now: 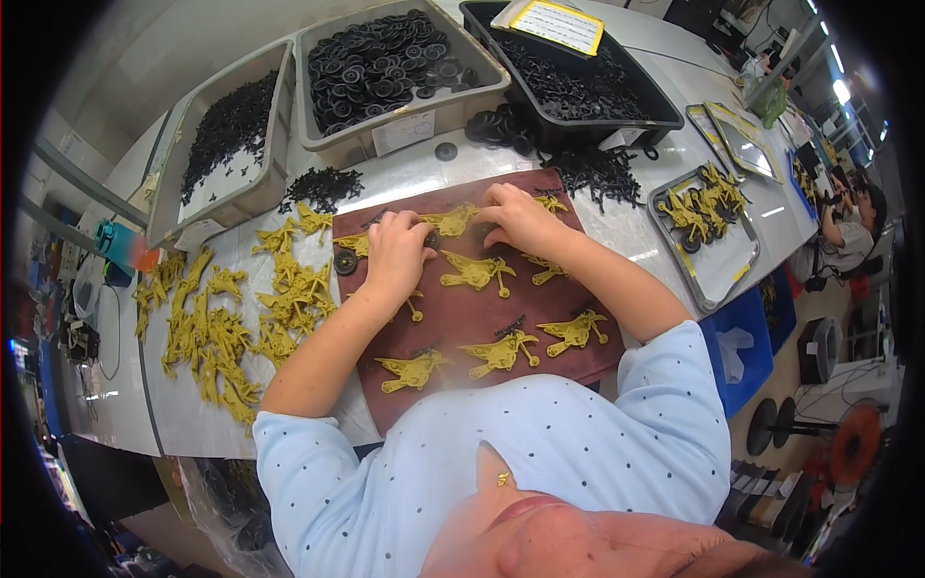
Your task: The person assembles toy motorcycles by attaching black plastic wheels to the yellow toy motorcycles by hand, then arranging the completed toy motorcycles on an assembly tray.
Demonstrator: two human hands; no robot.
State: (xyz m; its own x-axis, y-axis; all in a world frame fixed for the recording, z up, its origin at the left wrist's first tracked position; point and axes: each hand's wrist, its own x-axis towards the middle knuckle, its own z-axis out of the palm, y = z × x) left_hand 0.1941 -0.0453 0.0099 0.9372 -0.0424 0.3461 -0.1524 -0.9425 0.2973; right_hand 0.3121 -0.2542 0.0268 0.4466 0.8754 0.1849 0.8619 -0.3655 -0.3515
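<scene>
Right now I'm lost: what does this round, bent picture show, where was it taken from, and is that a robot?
No robot: a person works bare-handed. The picture comes from a fisheye camera worn on their head, looking down, so straight edges curve. The left hand and right hand are over a dark red mat bearing yellow parts. A black wheel is close to the left hand; whether either grips anything is unclear. Beyond stand bins of black pieces.

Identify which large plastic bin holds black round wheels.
The middle grey rectangular plastic bin; the left grey plastic bin and right black plastic bin hold small black parts.
</scene>
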